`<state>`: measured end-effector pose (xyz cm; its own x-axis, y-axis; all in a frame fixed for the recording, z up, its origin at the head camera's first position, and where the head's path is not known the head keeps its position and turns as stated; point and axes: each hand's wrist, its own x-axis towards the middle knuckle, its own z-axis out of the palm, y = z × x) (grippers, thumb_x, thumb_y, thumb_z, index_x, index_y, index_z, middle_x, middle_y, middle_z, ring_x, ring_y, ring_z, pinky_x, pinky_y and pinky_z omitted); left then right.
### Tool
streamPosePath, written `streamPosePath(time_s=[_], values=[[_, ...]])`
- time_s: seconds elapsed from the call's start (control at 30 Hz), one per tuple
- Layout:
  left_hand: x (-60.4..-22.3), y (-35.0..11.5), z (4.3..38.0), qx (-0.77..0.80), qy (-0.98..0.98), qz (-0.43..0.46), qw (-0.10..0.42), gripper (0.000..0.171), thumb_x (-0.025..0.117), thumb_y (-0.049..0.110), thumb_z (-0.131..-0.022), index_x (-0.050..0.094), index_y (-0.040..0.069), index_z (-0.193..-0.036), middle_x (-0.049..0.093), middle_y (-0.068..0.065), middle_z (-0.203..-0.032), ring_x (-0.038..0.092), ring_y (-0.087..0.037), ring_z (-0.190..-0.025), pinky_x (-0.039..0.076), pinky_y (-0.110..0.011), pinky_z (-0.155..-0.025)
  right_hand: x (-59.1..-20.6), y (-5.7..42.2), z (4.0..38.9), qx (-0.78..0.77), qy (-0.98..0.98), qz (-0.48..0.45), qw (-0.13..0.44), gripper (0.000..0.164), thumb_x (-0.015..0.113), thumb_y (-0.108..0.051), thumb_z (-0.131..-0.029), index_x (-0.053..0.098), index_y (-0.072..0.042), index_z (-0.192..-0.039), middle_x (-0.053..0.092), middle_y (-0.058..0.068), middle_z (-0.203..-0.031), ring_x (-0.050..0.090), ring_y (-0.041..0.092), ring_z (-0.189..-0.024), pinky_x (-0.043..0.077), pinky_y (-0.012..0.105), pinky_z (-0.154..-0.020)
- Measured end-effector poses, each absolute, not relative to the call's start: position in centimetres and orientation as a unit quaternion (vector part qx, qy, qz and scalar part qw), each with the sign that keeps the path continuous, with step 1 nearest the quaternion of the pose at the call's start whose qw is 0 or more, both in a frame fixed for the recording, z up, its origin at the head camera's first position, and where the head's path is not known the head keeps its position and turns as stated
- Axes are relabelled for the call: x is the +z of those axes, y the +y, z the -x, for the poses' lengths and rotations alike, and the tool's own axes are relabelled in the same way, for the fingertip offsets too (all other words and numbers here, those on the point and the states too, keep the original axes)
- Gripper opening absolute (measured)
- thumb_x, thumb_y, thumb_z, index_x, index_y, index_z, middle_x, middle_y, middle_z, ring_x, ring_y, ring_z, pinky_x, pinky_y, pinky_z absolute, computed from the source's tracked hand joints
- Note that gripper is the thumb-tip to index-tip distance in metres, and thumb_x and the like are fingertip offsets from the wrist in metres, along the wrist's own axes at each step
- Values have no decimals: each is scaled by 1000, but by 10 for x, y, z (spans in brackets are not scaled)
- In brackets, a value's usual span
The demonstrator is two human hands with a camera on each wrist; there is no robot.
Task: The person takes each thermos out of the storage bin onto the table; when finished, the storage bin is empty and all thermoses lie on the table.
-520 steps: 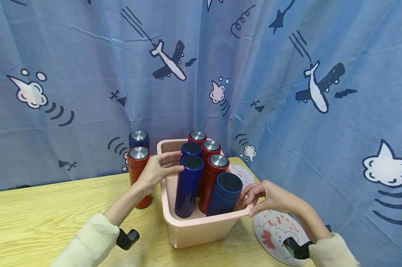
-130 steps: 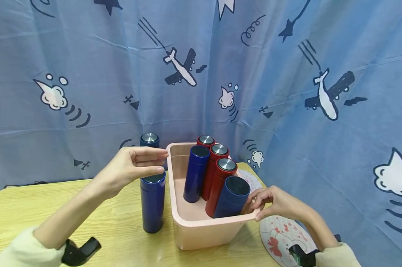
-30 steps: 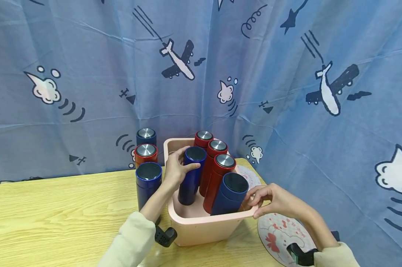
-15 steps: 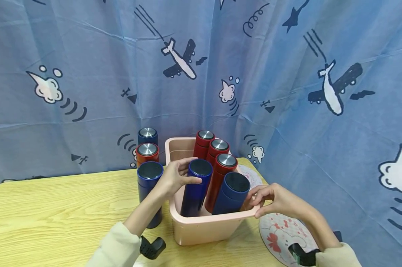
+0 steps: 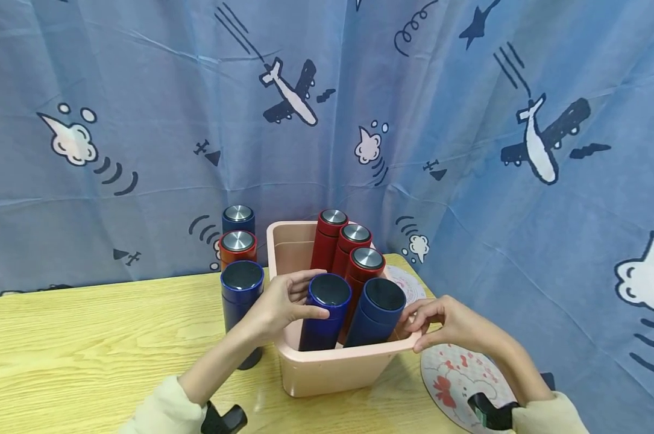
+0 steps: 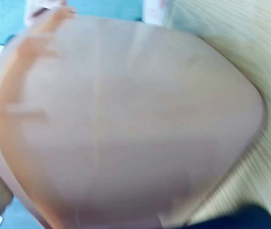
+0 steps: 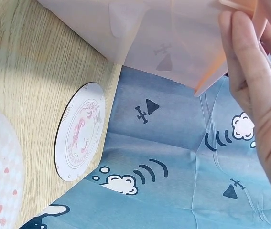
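My left hand (image 5: 280, 304) grips a shiny blue thermos (image 5: 322, 330) near its black lid, thumb in front and fingers behind. This thermos stands in the front left corner of a pink plastic bin (image 5: 332, 374). To its right leans a matte dark blue thermos (image 5: 374, 319). Three red thermoses (image 5: 356, 268) with silver lids line the bin's right side behind them. My right hand (image 5: 440, 322) pinches the bin's rim at the front right corner. In the left wrist view the bin's outer wall (image 6: 125, 119) fills most of the picture, blurred.
Left of the bin, a blue thermos (image 5: 242, 301), an orange-red thermos (image 5: 238, 247) and a dark blue thermos (image 5: 238, 218) stand in a row on the wooden table (image 5: 88, 343). Round patterned mats (image 5: 462, 380) lie to the bin's right. A blue curtain (image 5: 142, 120) hangs behind.
Earlier, one shiny blue thermos went from the bin to the table, where my left hand let it go. Since then my left hand has gripped the other and brought it toward the bin's front.
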<state>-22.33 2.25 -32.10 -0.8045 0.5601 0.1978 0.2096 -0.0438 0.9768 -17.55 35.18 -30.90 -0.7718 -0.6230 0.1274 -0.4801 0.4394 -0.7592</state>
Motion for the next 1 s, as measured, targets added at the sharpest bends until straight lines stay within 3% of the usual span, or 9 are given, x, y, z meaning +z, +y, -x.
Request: streamPosePath(time_s=[0.3,0.47,0.6,0.8,1.0], values=[[-319,18,232,634,678,-338,157,65,76,-1,-79,48,-5,-137,58,-19,-129,49,-29,-126,40,-36,-104,-307,352,176,-416,846,321,92,17,78,-8,-77,71,2,-89,65,23,-102,61,9,-95,56,26,-71],[-315,20,237,611,675,-380,163,64,77,-4,-76,50,-6,-134,60,-19,-126,52,-29,-124,46,-36,-98,-308,352,175,-414,848,318,90,17,79,-9,-77,71,1,-89,65,22,-102,61,8,-94,56,26,-71],[-316,20,241,613,671,-381,171,65,78,-6,-73,51,-8,-133,61,-20,-124,54,-29,-121,48,-35,-96,-308,352,176,-414,848,317,90,17,78,-9,-77,71,1,-89,65,21,-102,61,9,-95,56,26,-71],[-319,19,242,607,699,-352,140,66,82,-2,-72,54,-6,-131,63,-18,-123,57,-29,-118,49,-35,-95,-309,351,176,-421,844,318,97,17,77,-8,-78,70,3,-88,65,22,-102,61,10,-96,56,27,-71],[-320,18,243,600,709,-343,139,69,80,2,-76,49,-4,-137,56,-19,-131,50,-31,-125,44,-39,-100,-309,352,176,-418,847,316,94,17,78,-9,-78,70,2,-89,65,21,-103,61,8,-96,56,26,-71]])
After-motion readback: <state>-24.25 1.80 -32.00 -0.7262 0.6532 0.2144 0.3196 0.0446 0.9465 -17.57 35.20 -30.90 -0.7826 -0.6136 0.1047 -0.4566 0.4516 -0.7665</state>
